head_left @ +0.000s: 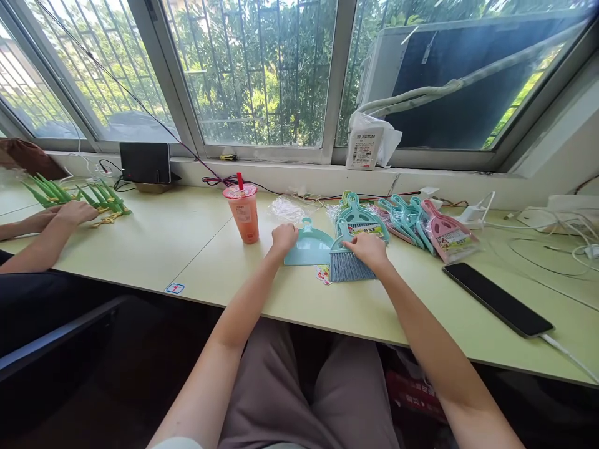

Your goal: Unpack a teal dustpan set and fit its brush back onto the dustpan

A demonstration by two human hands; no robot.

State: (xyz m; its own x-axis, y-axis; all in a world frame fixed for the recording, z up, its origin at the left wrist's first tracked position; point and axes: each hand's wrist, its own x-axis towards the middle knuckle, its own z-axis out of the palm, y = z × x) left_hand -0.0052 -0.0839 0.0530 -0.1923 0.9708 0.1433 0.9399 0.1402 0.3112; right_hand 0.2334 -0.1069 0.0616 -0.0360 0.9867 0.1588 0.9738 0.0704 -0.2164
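A small teal dustpan [309, 249] lies on the table in front of me. My left hand [284, 238] is closed at its upper left edge, the fingertips hidden behind the knuckles. To the right, my right hand [369, 249] grips a small teal hand brush [350, 267] near the base of its handle, its grey bristles pointing toward me. The brush overlaps the dustpan's right side. A colourful printed card [322, 274] pokes out between the two. Behind my right hand lie teal dustpan-and-brush sets [360, 212], one with a printed label.
More teal sets [407, 218] and a pink set [447, 234] in clear wrap lie to the right. A red drink cup [246, 215] stands left. A phone [498, 299] charges at right. Another person's hands [75, 213] are by green leaf-like items [105, 196].
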